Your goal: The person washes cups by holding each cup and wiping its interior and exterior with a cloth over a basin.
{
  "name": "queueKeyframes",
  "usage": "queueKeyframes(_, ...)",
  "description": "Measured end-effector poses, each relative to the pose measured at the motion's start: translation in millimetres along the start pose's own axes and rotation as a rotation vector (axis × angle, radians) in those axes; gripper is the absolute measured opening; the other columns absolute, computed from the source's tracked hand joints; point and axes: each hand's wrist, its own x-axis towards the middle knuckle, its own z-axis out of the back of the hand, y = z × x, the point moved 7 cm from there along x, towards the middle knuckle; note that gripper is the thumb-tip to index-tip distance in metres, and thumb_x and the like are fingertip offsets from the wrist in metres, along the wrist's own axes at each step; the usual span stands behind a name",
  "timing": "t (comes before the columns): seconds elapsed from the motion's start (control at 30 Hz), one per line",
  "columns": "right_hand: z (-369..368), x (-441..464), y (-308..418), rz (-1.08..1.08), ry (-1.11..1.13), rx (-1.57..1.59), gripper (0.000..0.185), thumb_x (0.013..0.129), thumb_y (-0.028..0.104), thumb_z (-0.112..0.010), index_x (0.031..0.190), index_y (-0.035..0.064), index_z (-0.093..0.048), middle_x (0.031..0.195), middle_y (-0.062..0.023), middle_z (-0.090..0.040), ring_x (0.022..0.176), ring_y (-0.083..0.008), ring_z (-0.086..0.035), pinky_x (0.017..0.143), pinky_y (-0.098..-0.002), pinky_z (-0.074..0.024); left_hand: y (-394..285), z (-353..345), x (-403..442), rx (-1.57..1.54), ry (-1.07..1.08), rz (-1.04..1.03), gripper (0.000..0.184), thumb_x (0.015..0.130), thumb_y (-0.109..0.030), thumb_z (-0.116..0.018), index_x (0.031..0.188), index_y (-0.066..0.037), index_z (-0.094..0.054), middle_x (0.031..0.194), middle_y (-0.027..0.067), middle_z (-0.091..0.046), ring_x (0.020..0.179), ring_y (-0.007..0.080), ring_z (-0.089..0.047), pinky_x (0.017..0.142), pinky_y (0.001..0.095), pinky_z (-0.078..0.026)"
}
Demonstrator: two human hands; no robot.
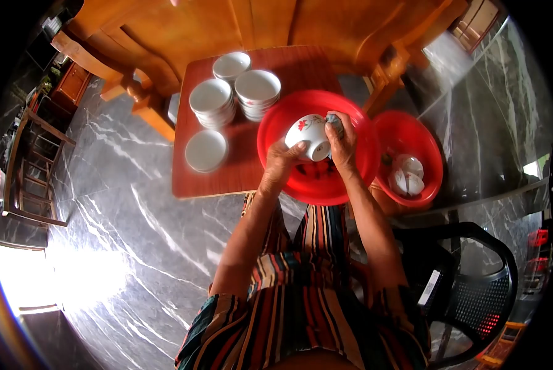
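Observation:
A white bowl with a red flower pattern [308, 136] is tilted on its side above a red basin [363, 169]. My left hand [281, 159] grips its lower left side, thumb across the outer wall. With my right hand [344, 137] I press a grey-blue cloth [334, 123] against the bowl's right side. Left of the basin, white bowls stand in stacks: one at the front left [212, 97], one beside the basin [258, 86] and one behind [231, 63]. A small white dish stack [206, 151] sits nearer the table's left edge.
The low reddish table [187, 179] carries the stacks and basin. A second red basin [434, 160] at the right holds several white dishes [408, 176]. A wooden bench [215, 28] stands behind, a black plastic chair [483, 290] at lower right, and a wooden chair [33, 166] far left.

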Motion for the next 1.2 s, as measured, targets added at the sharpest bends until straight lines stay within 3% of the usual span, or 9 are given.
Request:
queueKeyframes(0.17, -9, -2, 38, 0.05, 0.106, -0.035, 0.035, 0.085, 0.027, -0.055, 0.109, 0.0007, -0.054, 0.101, -0.0136, -0.058, 0.094, -0.0224, -0.055, 0.083, -0.0317, -0.0431, -4, -5, -1, 0.144, -0.007, -0.079, 0.033, 0.083, -0.016, -0.065, 0.107, 0.004, -0.055, 0.091, 0.0104, -0.063, 0.079, 0.0157, -0.061, 0.065, 0.0284, -0.052)
queueKeyframes(0.27, -25, -6, 63, 0.365, 0.212, -0.266, 0.037, 0.082, 0.027, -0.056, 0.109, 0.0004, -0.055, 0.11, -0.0181, -0.057, 0.103, -0.0321, -0.053, 0.09, -0.0393, -0.0409, -2, -5, 2, 0.299, -0.015, -0.098, 0.027, 0.083, -0.014, -0.065, 0.102, 0.003, -0.055, 0.085, 0.0094, -0.063, 0.068, 0.0122, -0.06, 0.053, 0.0227, -0.049)
queueKeyframes(0.4, -32, -7, 74, 0.46, 0.232, -0.303, 0.035, 0.082, 0.025, -0.056, 0.108, 0.0005, -0.056, 0.111, -0.0182, -0.056, 0.104, -0.0323, -0.053, 0.09, -0.0382, -0.0411, 2, 2, 6, 0.319, -0.034, -0.161, 0.023, 0.084, -0.014, -0.064, 0.097, 0.003, -0.055, 0.081, 0.0084, -0.062, 0.063, 0.0108, -0.058, 0.046, 0.0229, -0.045)
queueKeyframes(0.5, -26, -3, 58, 0.302, 0.192, -0.163, 0.034, 0.084, 0.025, -0.055, 0.108, 0.0005, -0.056, 0.111, -0.016, -0.057, 0.102, -0.0273, -0.054, 0.089, -0.035, -0.042, -3, -7, 2, 0.223, -0.011, -0.155, 0.023, 0.085, -0.015, -0.063, 0.097, 0.002, -0.056, 0.082, 0.0082, -0.063, 0.065, 0.0114, -0.059, 0.05, 0.023, -0.046)
queueKeyframes(0.6, -16, 2, 23, -0.151, 0.148, 0.18, 0.033, 0.088, 0.026, -0.051, 0.108, 0.0003, -0.055, 0.109, -0.0097, -0.058, 0.097, -0.016, -0.054, 0.087, -0.0295, -0.0415, -4, -8, 1, 0.101, 0.002, -0.119, 0.028, 0.086, -0.019, -0.061, 0.102, 0.003, -0.056, 0.085, 0.0087, -0.063, 0.073, 0.014, -0.06, 0.059, 0.0254, -0.049)
queueKeyframes(0.9, -24, -14, -51, -0.597, 0.033, 0.753, 0.031, 0.092, 0.032, -0.048, 0.107, 0.0061, -0.058, 0.1, -0.0042, -0.062, 0.094, -0.0143, -0.057, 0.083, -0.0284, -0.0445, -15, -2, -4, -0.078, 0.041, -0.165, 0.049, 0.089, -0.034, -0.051, 0.116, 0.007, -0.048, 0.105, 0.0157, -0.058, 0.093, 0.0262, -0.06, 0.082, 0.0393, -0.051)
queueKeyframes(1.0, -28, -19, -53, -0.753, -0.024, 0.94, 0.029, 0.091, 0.032, -0.049, 0.104, 0.0075, -0.059, 0.097, -0.0033, -0.063, 0.091, -0.0146, -0.059, 0.081, -0.0279, -0.0463, -7, 1, 0, -0.247, -0.021, -0.129, 0.052, 0.089, -0.035, -0.051, 0.118, 0.008, -0.046, 0.107, 0.0156, -0.058, 0.094, 0.0281, -0.06, 0.081, 0.0425, -0.052)
queueKeyframes(1.1, -25, -16, -52, -0.65, -0.05, 0.994, 0.026, 0.091, 0.031, -0.051, 0.099, 0.0083, -0.061, 0.093, -0.0038, -0.064, 0.088, -0.0151, -0.06, 0.08, -0.0285, -0.0472, -8, -1, 5, -0.077, 0.188, -0.313, 0.053, 0.089, -0.035, -0.051, 0.122, 0.006, -0.043, 0.109, 0.0162, -0.057, 0.095, 0.0286, -0.06, 0.079, 0.0425, -0.054)
queueKeyframes(1.2, -10, -14, -68, -0.811, -0.19, 0.959, 0.023, 0.088, 0.029, -0.056, 0.092, 0.0066, -0.061, 0.084, -0.004, -0.064, 0.08, -0.016, -0.061, 0.074, -0.029, -0.0483, 8, 2, 7, -0.068, 0.056, 0.014, 0.041, 0.089, -0.029, -0.056, 0.113, 0.003, -0.045, 0.101, 0.0142, -0.057, 0.088, 0.0237, -0.061, 0.068, 0.0363, -0.057)
